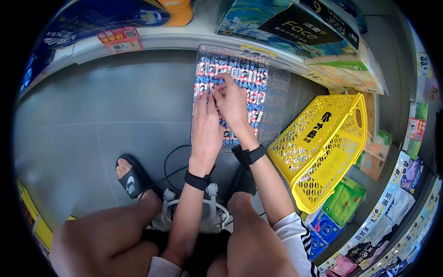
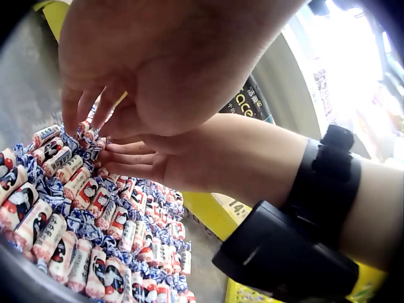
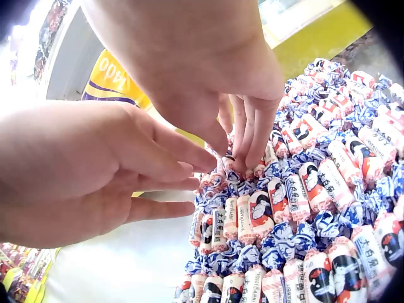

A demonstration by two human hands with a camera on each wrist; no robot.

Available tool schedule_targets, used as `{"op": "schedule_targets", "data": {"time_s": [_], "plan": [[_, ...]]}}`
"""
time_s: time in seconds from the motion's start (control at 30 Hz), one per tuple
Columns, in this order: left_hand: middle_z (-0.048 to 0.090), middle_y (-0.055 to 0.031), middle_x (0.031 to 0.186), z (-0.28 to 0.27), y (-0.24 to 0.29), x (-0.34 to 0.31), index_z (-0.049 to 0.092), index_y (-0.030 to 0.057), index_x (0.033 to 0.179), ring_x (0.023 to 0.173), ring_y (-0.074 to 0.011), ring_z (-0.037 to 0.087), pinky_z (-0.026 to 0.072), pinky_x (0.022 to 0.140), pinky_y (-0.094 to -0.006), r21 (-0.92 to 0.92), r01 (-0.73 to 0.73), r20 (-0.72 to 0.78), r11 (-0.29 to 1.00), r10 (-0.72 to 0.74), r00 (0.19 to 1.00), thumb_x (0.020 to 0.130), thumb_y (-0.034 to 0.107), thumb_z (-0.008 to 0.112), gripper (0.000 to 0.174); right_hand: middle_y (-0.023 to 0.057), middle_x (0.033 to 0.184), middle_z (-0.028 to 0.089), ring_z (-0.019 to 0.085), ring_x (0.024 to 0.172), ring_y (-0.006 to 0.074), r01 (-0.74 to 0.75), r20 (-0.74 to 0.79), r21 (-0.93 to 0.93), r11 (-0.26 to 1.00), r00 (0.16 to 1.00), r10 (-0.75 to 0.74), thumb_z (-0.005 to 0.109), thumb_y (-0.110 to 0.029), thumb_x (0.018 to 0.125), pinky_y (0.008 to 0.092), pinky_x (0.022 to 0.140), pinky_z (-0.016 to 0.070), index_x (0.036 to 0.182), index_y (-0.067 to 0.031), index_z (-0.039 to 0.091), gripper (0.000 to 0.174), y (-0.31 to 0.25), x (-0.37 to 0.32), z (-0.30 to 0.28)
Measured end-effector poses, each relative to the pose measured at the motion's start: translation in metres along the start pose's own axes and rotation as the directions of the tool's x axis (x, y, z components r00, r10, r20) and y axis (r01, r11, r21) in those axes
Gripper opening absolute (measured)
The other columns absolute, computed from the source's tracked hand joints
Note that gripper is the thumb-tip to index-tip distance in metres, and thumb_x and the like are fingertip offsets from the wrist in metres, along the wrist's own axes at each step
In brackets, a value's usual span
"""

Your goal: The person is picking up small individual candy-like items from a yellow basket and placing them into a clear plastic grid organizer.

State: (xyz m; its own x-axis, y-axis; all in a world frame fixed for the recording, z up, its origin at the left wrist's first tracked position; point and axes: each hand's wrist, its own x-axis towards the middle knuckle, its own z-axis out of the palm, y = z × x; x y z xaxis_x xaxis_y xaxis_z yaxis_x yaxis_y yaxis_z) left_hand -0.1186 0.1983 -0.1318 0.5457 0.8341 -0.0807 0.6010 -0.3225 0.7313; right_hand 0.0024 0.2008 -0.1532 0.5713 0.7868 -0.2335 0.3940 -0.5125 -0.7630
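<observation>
A clear plastic box (image 1: 280, 99) lies before me, bearing neat rows of White Rabbit candies (image 1: 253, 94) in white, red and blue twist wrappers. Over the rows on its left side, my two hands meet. My right hand (image 1: 234, 105) bends its fingers down and pinches a wrapped candy (image 3: 230, 162) between thumb and fingers. Close beside it, my left hand (image 1: 206, 134) reaches out with fairly straight fingers, their tips right at the same candies. The right wrist view shows the left fingers (image 3: 165, 209) extended at the edge of the rows.
A yellow perforated basket (image 1: 318, 147) stands tilted on the right, candies showing through its side. Shelves with tissue packs (image 1: 295, 27) run along the back and right. My slippered foot (image 1: 131, 177) and a black cable (image 1: 168, 159) are on the grey floor (image 1: 106, 101).
</observation>
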Motion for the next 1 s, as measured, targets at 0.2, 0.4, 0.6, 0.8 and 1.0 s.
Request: {"op": "schedule_targets", "data": {"time_s": [0.2,0.4,0.6,0.8,1.0], "plan": [[0.046,-0.0311,0.156,0.002,0.0,0.0,0.045,-0.0134,0.15,0.147,-0.0468,0.042,0.0353,0.123,-0.0512,0.04,-0.014,0.047,0.999,0.012,0.999,0.079,-0.014,0.063,0.073,0.0167,0.089,0.077,0.078,0.08,0.0277,0.085,-0.049,-0.021,0.996,0.995,-0.086,0.072,0.001,0.09,0.0366,0.073,0.062,0.119,-0.0017,0.069,0.029,0.012,-0.002,0.011],[0.045,-0.0311,0.156,-0.002,0.002,-0.001,0.043,-0.0139,0.151,0.149,-0.0461,0.04,0.0361,0.123,-0.0505,0.062,-0.002,0.076,0.998,-0.002,0.997,0.08,-0.011,0.067,0.075,0.0186,0.087,0.077,0.078,0.077,0.0271,0.07,-0.052,0.014,0.997,0.996,-0.07,0.072,0.001,0.09,0.0364,0.07,0.0619,0.113,0.001,0.07,0.023,0.013,-0.004,0.011],[0.044,-0.0308,0.157,0.0,-0.002,-0.001,0.042,-0.0142,0.151,0.148,-0.0453,0.041,0.0377,0.122,-0.0496,0.054,-0.009,0.079,0.998,0.005,0.997,0.08,-0.009,0.07,0.077,0.0193,0.088,0.077,0.078,0.078,0.0266,0.078,-0.088,0.009,0.997,0.993,-0.077,0.072,0.0,0.091,0.0361,0.071,0.0621,0.108,0.0027,0.073,0.017,0.013,-0.005,0.012],[0.041,-0.028,0.159,-0.005,0.003,0.0,0.042,-0.0133,0.152,0.149,-0.0442,0.039,0.0388,0.121,-0.0496,0.094,0.001,0.123,0.996,-0.012,0.992,0.079,-0.006,0.075,0.081,0.0185,0.091,0.078,0.078,0.079,0.0262,0.082,-0.085,0.025,0.996,0.993,-0.08,0.071,0.001,0.092,0.0352,0.073,0.0623,0.105,0.0039,0.074,0.014,0.016,-0.006,0.013],[0.04,-0.0256,0.159,-0.002,0.005,-0.003,0.043,-0.0127,0.151,0.15,-0.0434,0.038,0.041,0.119,-0.0507,0.153,0.001,0.124,0.988,-0.02,0.992,0.079,-0.005,0.077,0.08,0.0191,0.093,0.078,0.079,0.083,0.0261,0.069,-0.059,0.09,0.994,0.996,-0.064,0.069,0.002,0.094,0.0354,0.076,0.0625,0.108,0.0045,0.075,0.016,0.017,-0.007,0.009]]}}
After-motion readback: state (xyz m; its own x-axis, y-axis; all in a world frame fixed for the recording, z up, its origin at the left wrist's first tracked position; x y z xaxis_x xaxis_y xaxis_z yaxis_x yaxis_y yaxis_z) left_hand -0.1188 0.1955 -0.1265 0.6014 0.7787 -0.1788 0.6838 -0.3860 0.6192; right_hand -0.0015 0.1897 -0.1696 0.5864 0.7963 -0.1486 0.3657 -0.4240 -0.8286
